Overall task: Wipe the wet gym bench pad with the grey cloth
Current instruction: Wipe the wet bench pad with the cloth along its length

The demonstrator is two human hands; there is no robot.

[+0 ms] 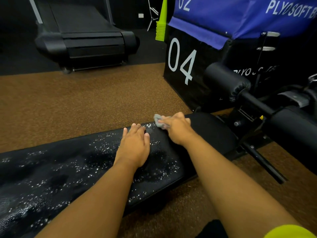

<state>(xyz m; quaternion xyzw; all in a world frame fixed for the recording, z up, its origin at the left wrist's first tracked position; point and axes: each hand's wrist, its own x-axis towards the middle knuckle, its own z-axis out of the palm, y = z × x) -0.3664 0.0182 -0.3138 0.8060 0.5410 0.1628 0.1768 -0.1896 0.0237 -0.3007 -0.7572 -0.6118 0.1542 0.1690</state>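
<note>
Nearest me, the long black droplet-speckled padded gym bench (72, 172) runs leftward. On it I see my left hand (135, 145) flat, fingers straight; beyond, at its far edge, my right hand (176, 127) clutches the small crumpled grey cloth (158, 121).

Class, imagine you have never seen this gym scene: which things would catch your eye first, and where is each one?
First, the glistening droplets scattered over the black bench pad across the lower left. Next, the two bare hands at centre: the left hand rests flat on the pad, while the right hand grips the grey cloth at the pad's far edge. Behind, at upper right, a black box shows a big white "04".
</note>
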